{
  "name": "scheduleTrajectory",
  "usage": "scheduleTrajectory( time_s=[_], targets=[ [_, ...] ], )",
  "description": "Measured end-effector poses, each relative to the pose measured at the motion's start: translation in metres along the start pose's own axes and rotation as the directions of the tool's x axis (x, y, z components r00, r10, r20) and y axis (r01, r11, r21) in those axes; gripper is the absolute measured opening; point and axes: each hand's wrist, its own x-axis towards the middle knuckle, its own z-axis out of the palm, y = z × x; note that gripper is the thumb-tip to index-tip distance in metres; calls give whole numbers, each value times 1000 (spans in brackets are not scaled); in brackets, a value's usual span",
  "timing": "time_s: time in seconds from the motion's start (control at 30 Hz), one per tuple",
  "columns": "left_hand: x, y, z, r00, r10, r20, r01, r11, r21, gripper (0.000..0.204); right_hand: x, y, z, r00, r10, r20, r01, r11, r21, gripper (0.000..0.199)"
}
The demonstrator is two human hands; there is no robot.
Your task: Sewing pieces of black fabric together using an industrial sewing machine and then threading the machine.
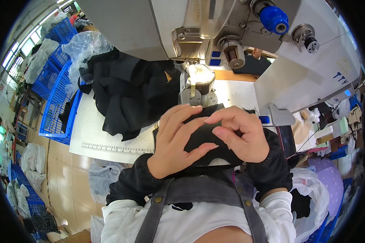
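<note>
My left hand (pixel 176 139) lies over a black leather-like piece (pixel 209 135), its fingers and thumb spread. My right hand (pixel 245 135) is above the right part of the same piece, fingers bent, with a gap between thumb and index finger; nothing shows in that gap. The two index fingertips meet or nearly meet over the piece. Just beyond the fingers is the lit presser foot (pixel 192 95) of a sewing machine (pixel 200 32). The piece's far edge is close to it, but whether it lies under the foot is hidden.
Left of the needle, black cut pieces (pixel 129 89) are heaped on the white table (pixel 87 129). A ruler strip (pixel 113 148) runs along its front edge. A blue crate (pixel 54 111) stands at the left. The machine's column (pixel 312 69) rises at the right, beside bagged goods (pixel 312 182).
</note>
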Motion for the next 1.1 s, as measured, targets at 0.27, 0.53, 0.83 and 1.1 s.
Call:
scheduleTrajectory(
  time_s=[0.27, 0.53, 0.83, 1.1],
  targets=[
    [16, 18, 5, 939, -310, 151, 326, 654, -683, 68, 7, -9, -1, 994, 108, 1, -99, 908, 406, 21],
    [11, 3, -15, 995, -83, 53, 98, 850, -518, 22, 21, -1, 4, 949, 47, -312, -9, 993, 121, 26],
    [43, 14, -32, 875, 474, -97, -483, 866, -130, 20, 23, 13, 28, 979, -143, -146, 147, 989, 17, 10],
    [50, -4, -11, 760, 458, 462, -535, 844, 44, 45, -29, 15, -5, 985, 85, -150, -94, 994, -56, 7]
  ],
)
